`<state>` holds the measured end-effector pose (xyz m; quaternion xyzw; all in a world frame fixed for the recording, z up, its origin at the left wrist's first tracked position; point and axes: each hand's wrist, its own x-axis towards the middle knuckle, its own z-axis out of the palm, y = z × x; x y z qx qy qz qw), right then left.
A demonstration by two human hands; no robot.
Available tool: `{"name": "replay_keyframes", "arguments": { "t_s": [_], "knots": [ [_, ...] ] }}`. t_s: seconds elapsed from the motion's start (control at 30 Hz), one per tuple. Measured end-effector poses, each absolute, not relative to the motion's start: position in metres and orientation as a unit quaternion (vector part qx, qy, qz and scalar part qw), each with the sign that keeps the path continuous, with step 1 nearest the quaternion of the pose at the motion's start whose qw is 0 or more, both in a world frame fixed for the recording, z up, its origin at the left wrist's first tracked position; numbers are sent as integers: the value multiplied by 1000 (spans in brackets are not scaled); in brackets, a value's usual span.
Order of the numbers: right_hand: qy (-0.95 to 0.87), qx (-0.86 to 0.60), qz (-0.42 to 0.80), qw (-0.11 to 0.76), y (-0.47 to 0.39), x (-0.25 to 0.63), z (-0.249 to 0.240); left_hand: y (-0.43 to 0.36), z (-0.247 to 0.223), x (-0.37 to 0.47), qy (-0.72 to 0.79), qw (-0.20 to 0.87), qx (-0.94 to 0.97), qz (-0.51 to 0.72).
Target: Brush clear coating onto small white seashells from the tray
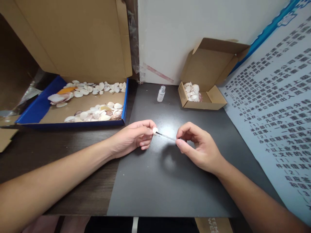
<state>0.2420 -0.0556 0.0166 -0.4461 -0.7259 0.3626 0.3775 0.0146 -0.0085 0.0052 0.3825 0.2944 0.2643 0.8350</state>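
Observation:
Between the thumb and fingers of my left hand [137,134] is a small white shell [155,130]. My right hand [198,145] pinches the dark end of a thin brush [167,137], whose black tip touches the shell or lies right against it. Its handle is mostly hidden by my fingers. Behind both hands, a small clear glass bottle [160,94] with a printed label stands upright and uncapped on the dark grey mat [145,181].
To the left, an open blue-edged cardboard box [55,113] holds many shells [97,113] in groups. A smaller open cardboard box [209,104] with white shells [192,91] stands at the back right. A printed board [272,113] borders the right side; a white panel [165,42] rises behind.

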Motion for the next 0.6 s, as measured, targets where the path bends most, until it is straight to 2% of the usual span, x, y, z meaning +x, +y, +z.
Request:
{"name": "replay_keyframes", "arguments": {
  "t_s": [0.6],
  "knots": [
    [-728, -455, 352, 373, -55, 241, 20, -9, 5, 15, 290, 834, 388, 265]
  ]
}}
